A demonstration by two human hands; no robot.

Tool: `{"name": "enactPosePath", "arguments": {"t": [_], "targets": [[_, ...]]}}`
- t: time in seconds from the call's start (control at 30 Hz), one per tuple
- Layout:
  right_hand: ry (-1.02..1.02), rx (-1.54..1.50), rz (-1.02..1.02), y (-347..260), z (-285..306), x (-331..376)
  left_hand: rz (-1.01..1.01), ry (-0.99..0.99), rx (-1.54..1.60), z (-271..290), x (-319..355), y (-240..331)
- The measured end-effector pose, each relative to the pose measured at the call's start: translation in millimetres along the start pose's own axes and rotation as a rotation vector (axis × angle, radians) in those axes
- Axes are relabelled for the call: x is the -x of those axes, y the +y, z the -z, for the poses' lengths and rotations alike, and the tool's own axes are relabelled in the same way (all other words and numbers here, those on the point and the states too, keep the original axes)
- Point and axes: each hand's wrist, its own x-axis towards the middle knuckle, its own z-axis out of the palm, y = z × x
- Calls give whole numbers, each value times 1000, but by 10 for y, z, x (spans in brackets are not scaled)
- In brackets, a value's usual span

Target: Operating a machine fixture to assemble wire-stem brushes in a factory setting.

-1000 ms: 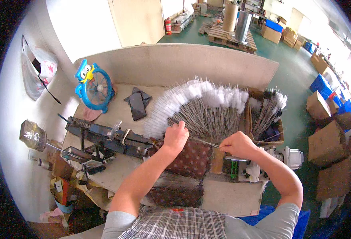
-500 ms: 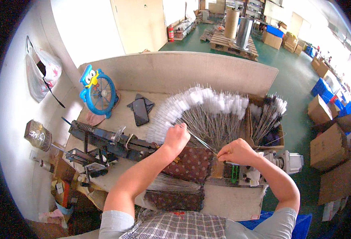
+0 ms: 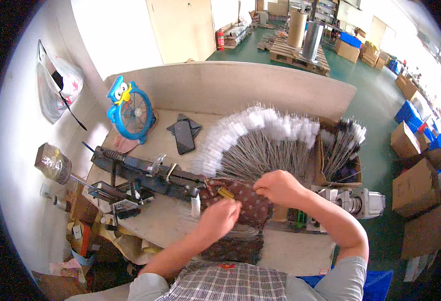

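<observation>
My left hand [image 3: 220,219] is closed, fingertips together, over the brown dotted cloth [image 3: 254,204] at the bench's near side. Whatever it pinches cannot be made out. Just beyond it are a brass-coloured piece [image 3: 225,192] and a small white bottle-like part [image 3: 195,204]. Further right, my right hand [image 3: 282,188] is pinched at the near ends of a fanned pile of thin wire-stemmed brushes [image 3: 268,145] with white bristles; anything in its fingers is too fine to tell. Loose thin wires [image 3: 240,232] lie beside my left hand.
A black machine [image 3: 173,175] stretches along the left, and a motor unit [image 3: 366,203] stands at the right. A cardboard box [image 3: 322,163] holds black and white brushes. Behind are a phone [image 3: 184,137], a blue toy-shaped fan [image 3: 148,108] and an upright board [image 3: 250,85].
My left hand has come down toward me, off the brushes. My right hand has moved left and slightly away to the stems. The thin strand stretched between both hands no longer shows.
</observation>
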Motion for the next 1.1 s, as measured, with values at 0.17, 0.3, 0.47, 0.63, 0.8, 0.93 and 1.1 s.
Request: {"name": "enactPosePath", "arguments": {"t": [0.17, 0.3, 0.47, 0.63, 0.8, 0.93, 1.1], "targets": [[4, 215, 199, -456, -280, -504, 1064, 39, 1614, -269, 592, -449], [29, 205, 23, -613, -458, -716, 1150, 353, 2156, 35, 813, -923], [65, 261, -64, -724, -601, -846, 856, 362, 2053, 455, 657, -943], [57, 265, -81, -706, -628, -898, 710, 108, 1019, 381, 327, -442], [84, 222, -37, -677, -624, -858, 737, -22, 319, 205, 323, -558], [353, 122, 148, -640, -375, -591, 701, 132, 642, -139, 419, -741], [287, 100, 201, -549, -408, -19, 796, 329, 1428, -171, 283, -460]]}}
